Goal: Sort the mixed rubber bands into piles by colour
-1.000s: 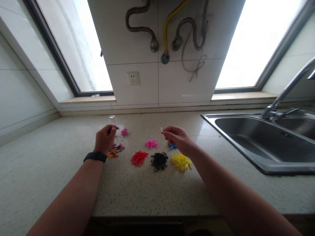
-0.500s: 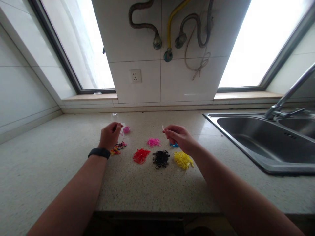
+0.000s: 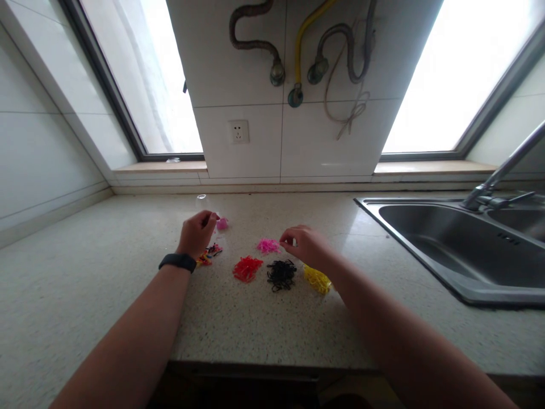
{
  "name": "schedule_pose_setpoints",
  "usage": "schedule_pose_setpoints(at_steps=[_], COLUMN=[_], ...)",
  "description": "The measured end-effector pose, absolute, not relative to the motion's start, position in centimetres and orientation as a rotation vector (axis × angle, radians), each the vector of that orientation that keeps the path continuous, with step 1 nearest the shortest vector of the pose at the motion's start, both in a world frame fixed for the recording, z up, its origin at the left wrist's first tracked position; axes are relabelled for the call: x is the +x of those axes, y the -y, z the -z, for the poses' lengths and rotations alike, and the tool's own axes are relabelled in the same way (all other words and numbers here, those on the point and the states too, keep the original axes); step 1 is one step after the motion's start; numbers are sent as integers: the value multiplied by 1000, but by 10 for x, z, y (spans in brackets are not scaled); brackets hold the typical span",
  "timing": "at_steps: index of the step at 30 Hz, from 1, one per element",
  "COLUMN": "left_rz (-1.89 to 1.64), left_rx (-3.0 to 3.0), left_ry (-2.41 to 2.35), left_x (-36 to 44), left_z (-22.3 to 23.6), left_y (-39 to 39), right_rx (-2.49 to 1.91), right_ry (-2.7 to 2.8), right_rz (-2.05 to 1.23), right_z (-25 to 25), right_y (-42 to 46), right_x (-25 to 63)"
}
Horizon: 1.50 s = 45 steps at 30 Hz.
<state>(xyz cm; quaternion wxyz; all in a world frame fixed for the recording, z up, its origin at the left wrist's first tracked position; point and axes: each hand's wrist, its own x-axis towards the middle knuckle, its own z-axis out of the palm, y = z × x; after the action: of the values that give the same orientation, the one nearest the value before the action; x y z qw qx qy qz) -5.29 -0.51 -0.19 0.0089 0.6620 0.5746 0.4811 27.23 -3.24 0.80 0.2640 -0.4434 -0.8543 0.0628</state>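
My left hand (image 3: 198, 234) is closed in a pinch above a mixed-colour pile of small rubber bands (image 3: 205, 258); what its fingertips hold, if anything, is too small to make out. Just beyond those fingers lies a pink lump (image 3: 222, 224). At the right edge of the pink rubber bands (image 3: 268, 246), my right hand (image 3: 303, 243) has its thumb and finger pinched together, low over the counter. Whether a band is between them I cannot tell. Nearer to me are piles of red rubber bands (image 3: 247, 268), black rubber bands (image 3: 281, 275) and yellow rubber bands (image 3: 317, 279), the last partly behind my right wrist.
A clear cup (image 3: 201, 200) stands behind my left hand. The speckled counter (image 3: 255, 329) runs up to a tiled wall with a socket (image 3: 239, 132) and hoses. At the right is a steel sink (image 3: 447, 244) with a faucet (image 3: 485, 193).
My right hand has come down and slightly left to the pink pile; the pale band seen in its fingertips no longer shows. The blue bands are now hidden behind it. My left hand has barely moved.
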Motion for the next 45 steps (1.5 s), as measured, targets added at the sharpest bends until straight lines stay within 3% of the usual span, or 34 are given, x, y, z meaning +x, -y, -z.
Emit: schedule_pose_setpoints(at_steps=[12,27,36,45], left_rz=[-1481,-1525,-837,-731], left_rx=[2124,2098,2207,2221], left_ry=[-1750,-1810,-2001,-2063], left_x=[-50,-57,-77,-88], left_z=[1,0,7,9], left_y=[4,5,-7,-10], right_rx=[-1329,-1466,-1666,-1686], right_ry=[2580,2278,1766,1503], right_rz=[101,38,-86,-259], right_z=[-6,-7,9,22], right_y=[31,17,-23,-40], right_x=[260,285,340,361])
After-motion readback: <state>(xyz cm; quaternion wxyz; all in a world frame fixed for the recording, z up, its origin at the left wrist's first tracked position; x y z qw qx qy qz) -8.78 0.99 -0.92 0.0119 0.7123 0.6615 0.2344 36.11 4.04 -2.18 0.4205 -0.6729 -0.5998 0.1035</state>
